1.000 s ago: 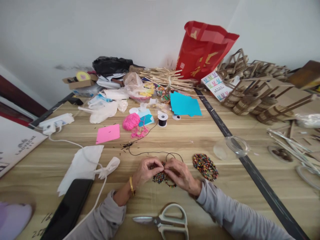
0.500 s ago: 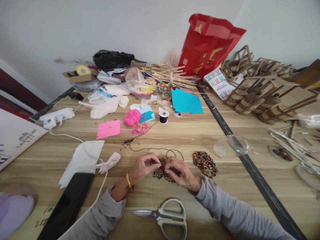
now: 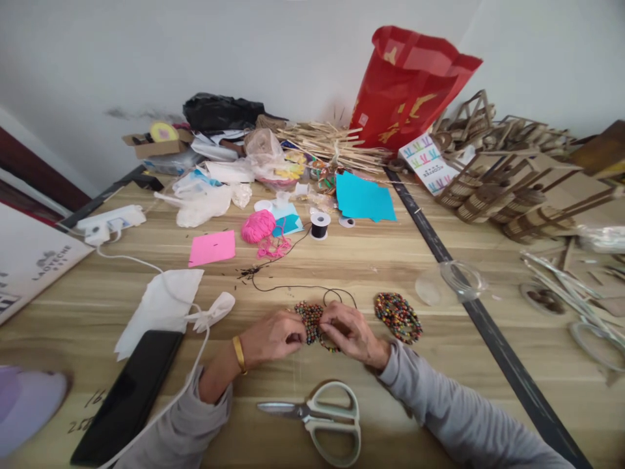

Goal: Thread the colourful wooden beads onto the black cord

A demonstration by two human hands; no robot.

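Note:
Several strands of small multicoloured beads point(image 3: 308, 318) lie on the table between the two hands. My left hand point(image 3: 276, 335) is closed at their left edge, its fingertips curled inward; what it pinches, if anything, is too small to see. My right hand point(image 3: 350, 333) is pinched at the right edge of the beads, on a short beaded strand point(image 3: 328, 343). A thin black cord point(image 3: 293, 286) loops just above my right hand and runs back to a black spool point(image 3: 319, 226). Another coil of beads point(image 3: 398, 317) rests to the right. Scissors point(image 3: 322, 417) lie below the hands.
Left are a black phone point(image 3: 129, 394), white cloth point(image 3: 161, 306), a cable and a power strip point(image 3: 112, 225). Pink yarn point(image 3: 258, 226) and blue sheets point(image 3: 365, 197) lie behind. A red bag point(image 3: 410, 91) and wooden baskets point(image 3: 488, 195) stand at the back right.
My left hand has moved left and a little down, away from my right hand, and its fingers have curled. More of the beads shows between them. My right hand has stayed nearly in place.

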